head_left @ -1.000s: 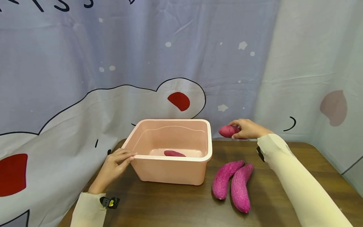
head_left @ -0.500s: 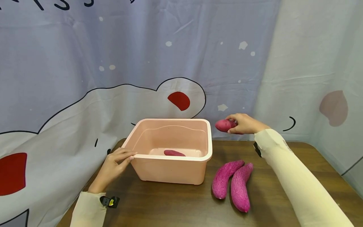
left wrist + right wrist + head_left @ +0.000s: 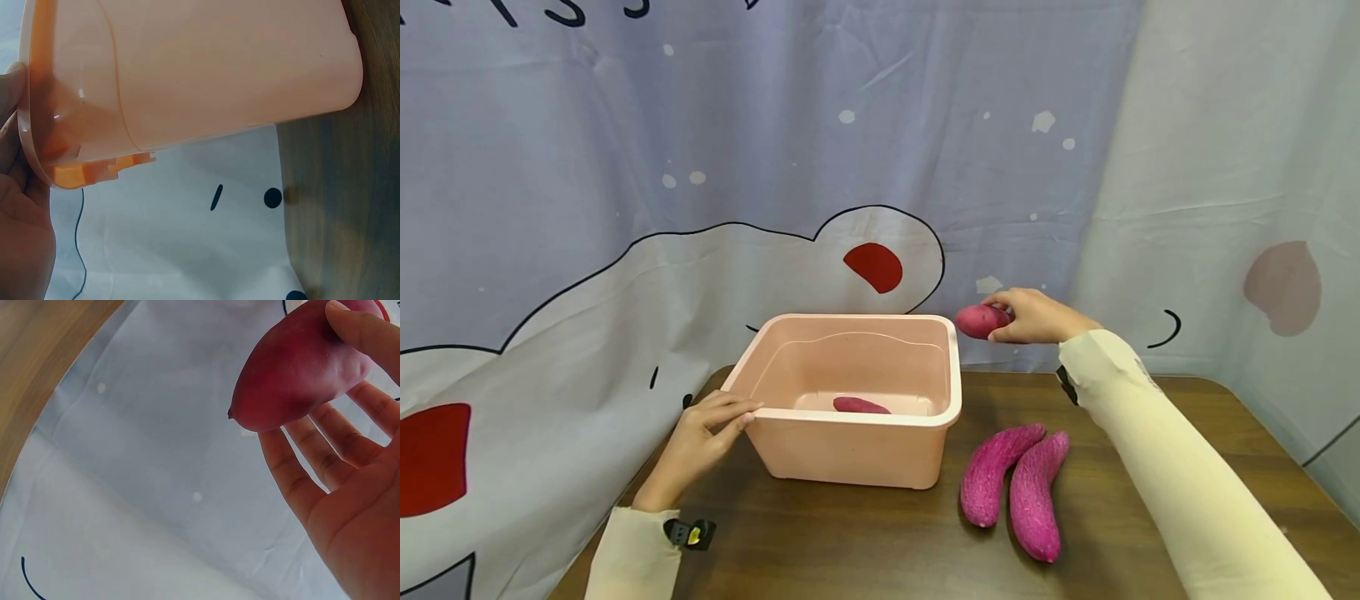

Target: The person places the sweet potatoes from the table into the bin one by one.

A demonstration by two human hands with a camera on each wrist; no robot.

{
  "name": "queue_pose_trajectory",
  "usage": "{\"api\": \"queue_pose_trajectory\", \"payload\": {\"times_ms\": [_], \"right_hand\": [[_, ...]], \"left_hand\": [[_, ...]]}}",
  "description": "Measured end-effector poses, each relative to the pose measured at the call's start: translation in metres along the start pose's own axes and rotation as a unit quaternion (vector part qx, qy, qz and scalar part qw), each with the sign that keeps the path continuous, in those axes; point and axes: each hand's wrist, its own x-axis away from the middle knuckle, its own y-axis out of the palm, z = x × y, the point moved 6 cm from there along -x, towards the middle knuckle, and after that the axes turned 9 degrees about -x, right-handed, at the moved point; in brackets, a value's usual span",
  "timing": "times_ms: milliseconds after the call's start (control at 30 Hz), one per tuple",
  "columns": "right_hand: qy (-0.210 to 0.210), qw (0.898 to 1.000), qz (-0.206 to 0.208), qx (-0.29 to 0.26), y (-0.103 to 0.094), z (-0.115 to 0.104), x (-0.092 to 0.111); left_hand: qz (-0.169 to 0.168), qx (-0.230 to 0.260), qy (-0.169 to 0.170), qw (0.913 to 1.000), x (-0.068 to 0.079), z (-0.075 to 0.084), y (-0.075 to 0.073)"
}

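My right hand point(image 3: 1033, 315) holds a reddish-purple sweet potato point(image 3: 979, 321) in the air, just right of the tub's far right corner. In the right wrist view the thumb presses one side of the sweet potato point(image 3: 294, 375) and the fingertips support the other. My left hand point(image 3: 700, 442) grips the rim of a pink plastic tub point(image 3: 857, 450) at its near left corner, also seen in the left wrist view with the tub wall point(image 3: 219, 69). Inside the tub lies another sweet potato point(image 3: 860, 405), partly hidden by the front rim.
Two long, curved magenta vegetables with streaked skin, like eggplants, lie side by side on the wooden table point(image 3: 820, 542) right of the tub: one on the left point(image 3: 996, 475), one on the right point(image 3: 1039, 500). A printed curtain point(image 3: 1000, 167) hangs close behind the table.
My right hand has risen and moved left with the sweet potato, closer to the tub. The left hand, the tub and the vegetables on the table stay in place.
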Motion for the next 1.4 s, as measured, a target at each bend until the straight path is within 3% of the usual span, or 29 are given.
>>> {"api": "queue_pose_trajectory", "payload": {"times_ms": [933, 1400], "right_hand": [[-0.015, 0.999, -0.032, 0.013, 0.012, -0.063, -0.036], [-0.026, 0.998, -0.046, -0.016, 0.026, -0.084, -0.048]], "left_hand": [[-0.005, -0.005, 0.004, 1.0000, -0.001, 0.002, -0.001], [-0.007, -0.012, 0.002, 0.9999, 0.000, 0.004, 0.000]]}}
